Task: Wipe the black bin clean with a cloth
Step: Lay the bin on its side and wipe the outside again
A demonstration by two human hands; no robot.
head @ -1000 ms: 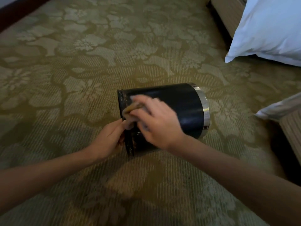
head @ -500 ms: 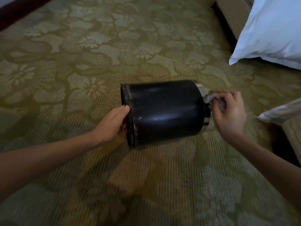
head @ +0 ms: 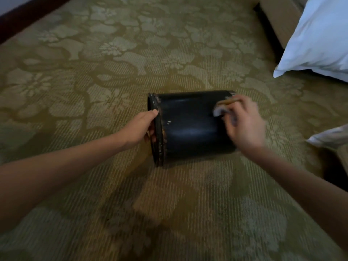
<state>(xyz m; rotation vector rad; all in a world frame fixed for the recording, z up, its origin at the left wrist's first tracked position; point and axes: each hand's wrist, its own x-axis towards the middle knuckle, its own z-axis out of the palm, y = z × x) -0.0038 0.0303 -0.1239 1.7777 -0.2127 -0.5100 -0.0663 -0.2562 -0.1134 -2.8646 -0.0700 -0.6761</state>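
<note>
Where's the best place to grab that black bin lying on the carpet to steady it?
Probably the raised rim at its left end, coming from the left: the black bin lies on its side, and the left hand already hooks that lip.

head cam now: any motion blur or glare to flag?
Head view: right hand and cloth are motion-smeared; left hand on the rim is sharp. Soft sheen streak across the black bin; dim room, white pillow brightest, not clipped.

Black bin (head: 190, 127): smooth, semi-glossy wall, sheen streaks; base rim scuffed, flaked brown. Beneath bin, carpet (head: 113, 53): ribbed woven pile, matt, floral pattern. Right of bin, pillow (head: 320, 40): smooth white fabric.
</note>
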